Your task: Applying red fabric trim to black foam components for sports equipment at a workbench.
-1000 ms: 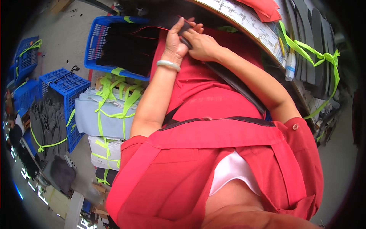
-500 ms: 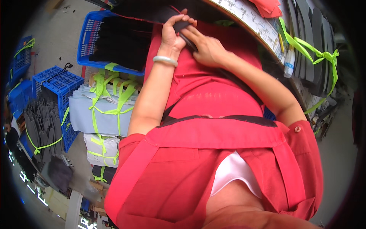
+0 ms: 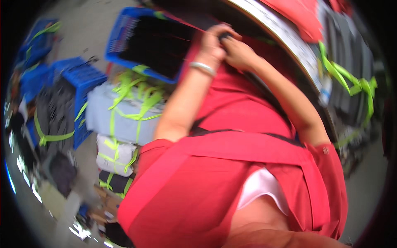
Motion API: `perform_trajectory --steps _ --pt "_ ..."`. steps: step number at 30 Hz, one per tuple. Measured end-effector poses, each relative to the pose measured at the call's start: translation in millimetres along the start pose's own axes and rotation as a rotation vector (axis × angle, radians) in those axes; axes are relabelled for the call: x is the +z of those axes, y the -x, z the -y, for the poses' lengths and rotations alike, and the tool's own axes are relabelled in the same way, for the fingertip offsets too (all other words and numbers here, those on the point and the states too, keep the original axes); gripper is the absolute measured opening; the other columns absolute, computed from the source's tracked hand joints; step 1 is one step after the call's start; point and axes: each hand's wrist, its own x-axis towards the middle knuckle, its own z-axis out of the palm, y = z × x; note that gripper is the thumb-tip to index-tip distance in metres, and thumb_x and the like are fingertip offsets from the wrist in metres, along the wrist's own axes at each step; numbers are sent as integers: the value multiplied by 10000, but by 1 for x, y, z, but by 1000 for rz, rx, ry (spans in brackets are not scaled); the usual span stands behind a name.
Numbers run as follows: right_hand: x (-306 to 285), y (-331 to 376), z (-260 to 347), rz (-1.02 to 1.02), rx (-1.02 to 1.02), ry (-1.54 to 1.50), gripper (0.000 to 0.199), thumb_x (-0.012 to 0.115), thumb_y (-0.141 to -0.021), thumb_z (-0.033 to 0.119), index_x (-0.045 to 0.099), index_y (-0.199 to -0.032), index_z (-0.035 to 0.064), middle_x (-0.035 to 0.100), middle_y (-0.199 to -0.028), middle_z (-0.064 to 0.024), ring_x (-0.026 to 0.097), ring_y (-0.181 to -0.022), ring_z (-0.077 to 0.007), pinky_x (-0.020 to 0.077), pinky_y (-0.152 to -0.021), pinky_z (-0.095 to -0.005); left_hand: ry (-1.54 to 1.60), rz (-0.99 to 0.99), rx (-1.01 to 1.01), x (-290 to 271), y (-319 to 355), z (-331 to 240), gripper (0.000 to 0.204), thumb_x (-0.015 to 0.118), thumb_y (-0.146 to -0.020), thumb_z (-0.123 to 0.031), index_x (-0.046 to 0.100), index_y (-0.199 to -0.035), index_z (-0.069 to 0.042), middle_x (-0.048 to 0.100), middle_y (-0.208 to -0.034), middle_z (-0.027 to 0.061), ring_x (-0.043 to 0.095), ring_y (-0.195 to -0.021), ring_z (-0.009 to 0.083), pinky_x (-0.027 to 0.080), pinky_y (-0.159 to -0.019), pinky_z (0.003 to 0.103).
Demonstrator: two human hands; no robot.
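Observation:
My two hands meet at the upper middle, over the lap of my red apron. The left hand (image 3: 214, 44), with a pale bangle at its wrist, has its fingers curled round a dark, soft-looking piece (image 3: 224, 36). Fingers of my right hand (image 3: 241, 53) close on the same piece from the other side. Most of the piece is hidden by the fingers, and motion smears its outline. Just beyond the left hand lies black material (image 3: 198, 18) with a red edge.
At upper left a blue crate (image 3: 113, 49) holds black pieces. Below it are bundled pale blue sheets (image 3: 99, 109) and a white package (image 3: 108, 155), tied with green strips. A table edge (image 3: 285, 35) runs along the right, with red cloth (image 3: 304, 18) and tied grey pieces (image 3: 343, 62).
My left hand has turned from palm-up to curled round the dark piece. The right hand's fingers have folded in against it. The view has shifted, and the surroundings appear turned and blurred.

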Motion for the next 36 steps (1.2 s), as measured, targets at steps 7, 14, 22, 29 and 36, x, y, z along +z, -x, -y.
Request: perform_trajectory --steps 7,14,22,29,36 --pt "-9 25 17 92 246 -58 621 512 -745 38 391 -1353 71 440 -1383 -208 539 -1103 -447 489 -859 -497 270 159 -101 -9 0 32 185 617 -804 -109 562 -953 -16 613 -740 117 628 -718 283 541 -795 458" --pt "6 47 6 -32 49 -59 672 493 -743 -1 360 -1397 77 486 -1307 -249 543 -1072 -462 481 -856 -490 301 21 -69 -12 8 15 266 658 -875 -291 600 -953 -43 630 -830 85 654 -838 272 543 -816 439" --pt "6 30 4 -113 -91 -85 560 496 -771 25 408 -1324 53 532 -1217 -286 585 -945 -474 491 -758 -517 182 40 -50 -7 3 9 128 642 -792 -95 556 -881 -66 579 -691 49 585 -642 195 544 -707 375" --pt "-7 7 11 34 105 -68 686 506 -746 18 351 -1412 73 402 -1420 -212 519 -1134 -447 474 -903 -478 234 98 -20 -11 3 17 209 609 -853 -121 558 -1033 -27 620 -812 94 623 -797 251 537 -828 407" --pt "6 42 7 24 116 -107 563 513 -754 20 423 -1310 43 546 -1200 -271 568 -1023 -463 489 -823 -485 221 -20 -35 -15 7 23 147 669 -833 -153 590 -895 -46 613 -727 70 621 -716 220 549 -763 396"
